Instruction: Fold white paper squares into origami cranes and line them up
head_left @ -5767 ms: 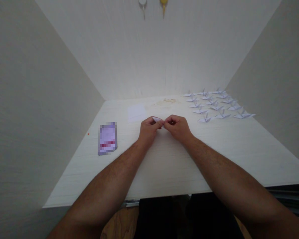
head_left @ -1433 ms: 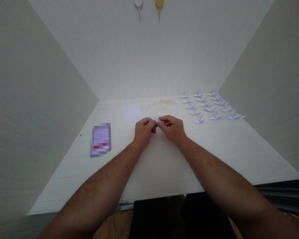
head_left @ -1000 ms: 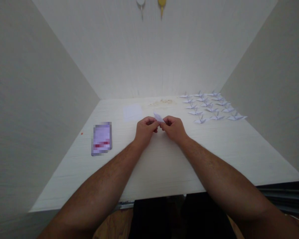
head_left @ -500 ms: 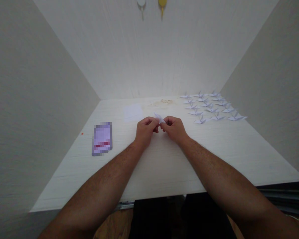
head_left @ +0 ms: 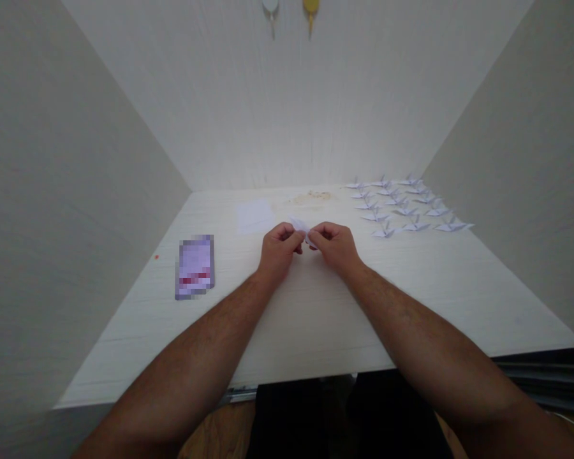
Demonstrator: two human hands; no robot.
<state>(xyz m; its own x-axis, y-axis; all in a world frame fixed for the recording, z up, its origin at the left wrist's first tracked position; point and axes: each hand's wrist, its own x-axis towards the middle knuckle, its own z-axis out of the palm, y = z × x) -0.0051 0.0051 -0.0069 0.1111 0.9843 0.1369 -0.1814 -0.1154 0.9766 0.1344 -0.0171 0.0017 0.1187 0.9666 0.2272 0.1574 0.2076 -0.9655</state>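
Note:
A small folded piece of white paper is pinched between my two hands above the middle of the table. My left hand grips its left side with thumb and fingers closed. From the other side, my right hand pinches the paper near its right end. The fingers cover much of the paper, so its exact folds cannot be made out. Several white paper cranes stand in rows at the back right of the table.
White paper sheets lie flat behind my left hand. A pixelated, phone-like rectangle rests on the left of the white table. Near it is a small red speck. Walls enclose the table at the back and both sides.
The folded paper has tilted and shifted slightly left between my fingers. My right fingertips have moved a little closer to the left ones. Both hands keep their pinch.

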